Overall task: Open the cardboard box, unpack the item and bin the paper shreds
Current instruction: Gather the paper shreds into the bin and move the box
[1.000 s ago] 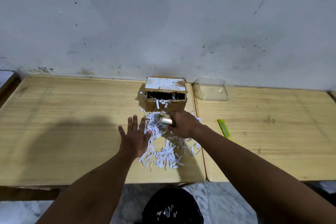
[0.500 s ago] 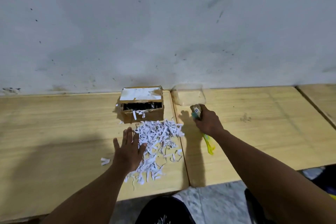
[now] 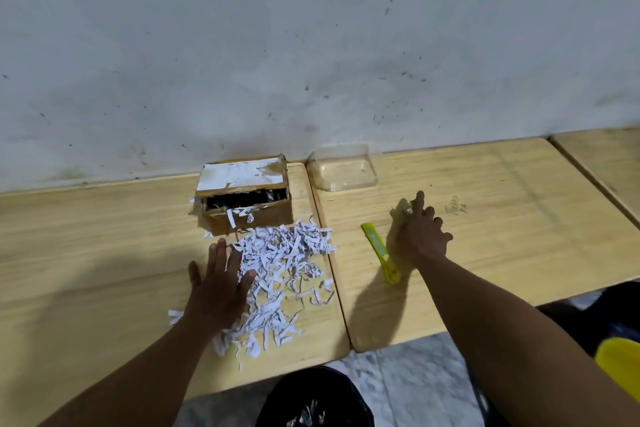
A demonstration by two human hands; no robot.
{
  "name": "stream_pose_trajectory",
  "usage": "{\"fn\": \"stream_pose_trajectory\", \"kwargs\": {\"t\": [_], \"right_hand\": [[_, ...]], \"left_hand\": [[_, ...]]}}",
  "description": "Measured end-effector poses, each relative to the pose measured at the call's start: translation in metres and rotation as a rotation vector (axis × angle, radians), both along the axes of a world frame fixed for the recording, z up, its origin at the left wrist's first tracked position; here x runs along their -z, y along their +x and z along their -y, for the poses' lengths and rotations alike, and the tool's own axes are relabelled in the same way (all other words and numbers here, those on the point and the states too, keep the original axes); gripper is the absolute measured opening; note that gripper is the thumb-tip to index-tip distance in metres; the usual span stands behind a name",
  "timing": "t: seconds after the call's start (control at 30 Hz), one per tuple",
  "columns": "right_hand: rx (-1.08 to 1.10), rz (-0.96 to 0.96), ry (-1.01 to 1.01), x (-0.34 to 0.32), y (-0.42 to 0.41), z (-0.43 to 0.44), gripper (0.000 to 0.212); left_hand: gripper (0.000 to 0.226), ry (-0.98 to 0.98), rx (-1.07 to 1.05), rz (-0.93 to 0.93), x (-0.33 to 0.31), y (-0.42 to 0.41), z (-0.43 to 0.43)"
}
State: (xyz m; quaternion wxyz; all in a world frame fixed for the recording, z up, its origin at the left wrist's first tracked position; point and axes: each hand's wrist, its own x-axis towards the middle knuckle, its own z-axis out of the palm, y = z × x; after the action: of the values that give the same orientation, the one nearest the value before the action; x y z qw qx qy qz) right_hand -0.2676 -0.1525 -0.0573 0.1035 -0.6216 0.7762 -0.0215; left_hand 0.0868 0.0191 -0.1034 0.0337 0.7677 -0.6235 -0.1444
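Head view: wooden tables [image 3: 86, 236] against scuffed grey wall [image 3: 311, 45].

My bare arms and hands, nothing worn on them

Both my forearms come into view from the bottom of the picture uncovered all the way down, with no sleeve edge or cuff showing anywhere along them. My left hand [image 3: 218, 291] has no glove, ring, watch or band that I can see, and its wrist is plain. My right hand [image 3: 420, 239] is likewise ungloved, wrist bare. Something small and shiny glints at the tips of my right fingers [image 3: 417, 204], too blurred for me to tell whether it is worn.
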Motion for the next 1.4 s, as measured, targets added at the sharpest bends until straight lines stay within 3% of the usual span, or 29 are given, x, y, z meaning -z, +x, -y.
{"fn": "stream_pose_trajectory", "kwargs": {"t": [0.07, 0.23, 0.4, 0.5, 0.63, 0.8, 1.0, 1.1, 1.27, 1.4], "right_hand": [[-0.016, -0.012, 0.014, 0.009, 0.004, -0.006, 0.080], [-0.059, -0.040, 0.077, 0.022, 0.001, -0.010, 0.064], [-0.122, -0.040, 0.043, 0.018, -0.002, -0.008, 0.071], [-0.337, -0.065, -0.128, 0.007, 0.009, -0.015, 0.067], [-0.680, 0.234, -0.218, -0.004, 0.048, -0.041, 0.065], [-0.896, 0.374, -0.109, 0.001, 0.093, -0.070, 0.078], [-0.987, 0.299, 0.054, 0.009, 0.118, -0.070, 0.095], [-1.053, 0.236, 0.150, 0.013, 0.121, -0.073, 0.106], [-1.065, 0.252, 0.120, 0.009, 0.117, -0.088, 0.126], [-1.134, 0.138, 0.019, 0.007, 0.122, -0.114, 0.146]], "left_hand": [[0.109, -0.005, 0.000, -0.009, -0.001, 0.000, -0.001], [0.088, -0.039, -0.006, -0.047, -0.003, -0.004, 0.000], [0.084, -0.096, -0.017, -0.107, -0.010, -0.004, -0.001], [0.084, -0.117, -0.055, -0.150, -0.016, 0.000, -0.005], [0.096, -0.111, -0.081, -0.137, -0.024, 0.015, -0.018], [0.121, -0.074, 0.066, -0.173, -0.033, 0.026, -0.045], [0.157, -0.005, 0.239, -0.138, -0.026, 0.011, -0.054], [0.148, 0.001, 0.235, -0.114, -0.016, 0.008, -0.050], [0.105, -0.138, 0.117, -0.155, -0.005, 0.013, -0.045], [0.131, -0.112, 0.209, -0.122, -0.017, 0.024, -0.049]]}}
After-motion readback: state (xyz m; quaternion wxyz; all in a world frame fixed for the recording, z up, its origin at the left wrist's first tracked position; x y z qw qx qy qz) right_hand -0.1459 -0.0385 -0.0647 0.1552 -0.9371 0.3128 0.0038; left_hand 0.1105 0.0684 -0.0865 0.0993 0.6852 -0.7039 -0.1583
